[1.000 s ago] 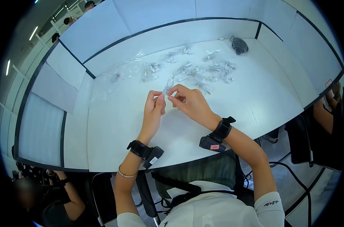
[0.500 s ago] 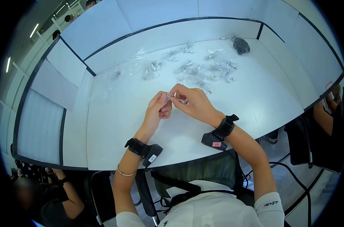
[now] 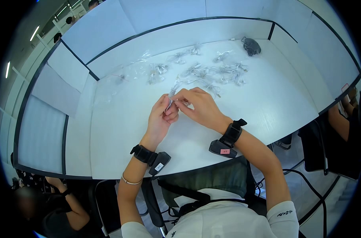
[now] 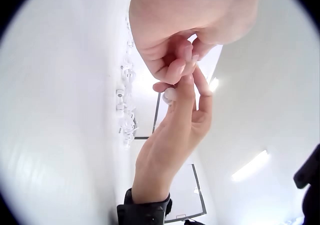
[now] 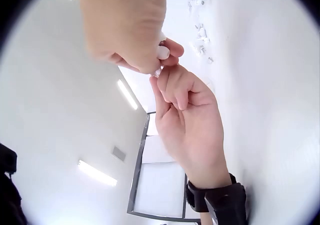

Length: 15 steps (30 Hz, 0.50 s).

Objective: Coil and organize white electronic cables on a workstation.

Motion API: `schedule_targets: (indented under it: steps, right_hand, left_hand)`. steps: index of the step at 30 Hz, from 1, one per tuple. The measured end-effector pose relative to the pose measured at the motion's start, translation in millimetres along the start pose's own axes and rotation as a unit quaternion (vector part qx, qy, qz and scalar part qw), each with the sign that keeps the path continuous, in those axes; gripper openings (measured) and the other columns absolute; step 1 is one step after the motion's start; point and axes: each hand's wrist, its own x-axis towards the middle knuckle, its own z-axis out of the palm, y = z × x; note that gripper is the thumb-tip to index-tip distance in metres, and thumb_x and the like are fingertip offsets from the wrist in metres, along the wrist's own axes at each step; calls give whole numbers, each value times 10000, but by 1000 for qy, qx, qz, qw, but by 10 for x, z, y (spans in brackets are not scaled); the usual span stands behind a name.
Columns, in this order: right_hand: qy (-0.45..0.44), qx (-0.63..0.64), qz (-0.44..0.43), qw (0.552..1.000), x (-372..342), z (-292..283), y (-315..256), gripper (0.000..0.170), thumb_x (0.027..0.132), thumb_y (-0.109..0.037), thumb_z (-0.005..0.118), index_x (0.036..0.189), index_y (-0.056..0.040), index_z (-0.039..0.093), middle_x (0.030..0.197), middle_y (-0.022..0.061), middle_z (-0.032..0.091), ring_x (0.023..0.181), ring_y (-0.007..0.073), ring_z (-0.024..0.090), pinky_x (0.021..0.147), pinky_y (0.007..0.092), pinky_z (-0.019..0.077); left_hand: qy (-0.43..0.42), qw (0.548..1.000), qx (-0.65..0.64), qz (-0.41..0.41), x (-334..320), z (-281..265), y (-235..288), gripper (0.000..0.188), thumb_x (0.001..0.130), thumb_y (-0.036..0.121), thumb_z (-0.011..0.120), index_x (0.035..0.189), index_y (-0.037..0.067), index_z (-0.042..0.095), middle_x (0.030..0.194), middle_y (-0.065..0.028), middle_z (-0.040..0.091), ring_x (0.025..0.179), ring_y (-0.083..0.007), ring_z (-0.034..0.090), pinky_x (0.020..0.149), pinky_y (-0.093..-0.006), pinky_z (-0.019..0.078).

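Note:
A coiled white cable point(image 3: 172, 92) sticks up beyond the fingertips of both hands in the head view. My left hand point(image 3: 158, 119) pinches it between thumb and curled fingers. Close against it, my right hand point(image 3: 204, 110) pinches part of the cable with thumb and forefinger. A rounded white end piece point(image 4: 169, 95) shows by the right hand's fingers in the left wrist view, and the same white piece point(image 5: 163, 52) appears under that hand in the right wrist view. The fingers hide most of the held cable.
Several bagged white cables point(image 3: 202, 73) lie beyond the hands on the white table point(image 3: 268, 99). Clear plastic bags point(image 3: 121, 79) are at the back left, and a dark grey bundle point(image 3: 251, 46) sits at the back right. Low partitions point(image 3: 180, 35) surround the table.
The coil, mostly covered by the fingers half a second ago, now shows above them. Both hands have shifted slightly left, and the right fingertips have moved down along the cable.

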Motion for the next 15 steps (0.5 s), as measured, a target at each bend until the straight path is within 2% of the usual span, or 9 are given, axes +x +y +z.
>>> schedule_targets:
  steps: [3, 6, 9, 12, 15]
  right_hand:
    - [8, 78, 80, 994, 6, 22, -29, 122, 838, -134, 615, 927, -74, 558, 774, 65, 630, 734, 240, 600, 732, 316, 452]
    - [5, 147, 101, 984, -1, 65, 43, 111, 845, -81, 611, 890, -11, 538, 772, 90, 628, 691, 188, 616, 643, 297, 477]
    - [3, 189, 130, 973, 3, 53, 12, 114, 850, -64, 604, 882, -1, 515, 762, 107, 635, 706, 176, 622, 652, 294, 482]
    - [-22, 218, 166, 962, -5, 36, 33, 123, 837, -119, 597, 884, -38, 517, 758, 102, 624, 720, 278, 598, 719, 334, 449]
    - [-31, 124, 105, 986, 2, -21, 29, 111, 828, -106, 587, 878, -42, 511, 709, 106, 616, 692, 283, 595, 708, 337, 443]
  left_hand:
    - [-4, 1000, 0, 5, -19, 32, 20, 221, 979, 273, 405, 1051, 73, 465, 625, 49, 323, 510, -48, 282, 501, -213, 279]
    - [-1, 1000, 11, 9, -33, 71, 31, 228, 979, 278, 404, 1071, 76, 458, 627, 41, 338, 510, -54, 296, 505, -216, 287]
    - [12, 998, 63, 23, -54, 88, 48, 224, 974, 271, 414, 1071, 74, 459, 649, 23, 402, 527, -68, 346, 520, -220, 315]
    - [20, 984, 166, 55, -18, 33, 8, 201, 966, 244, 431, 1049, 66, 476, 703, -6, 493, 568, -90, 426, 558, -230, 358]
    - [19, 965, 246, 92, -15, 9, 9, 175, 957, 204, 441, 1022, 55, 506, 774, -33, 557, 648, -107, 495, 628, -248, 393]
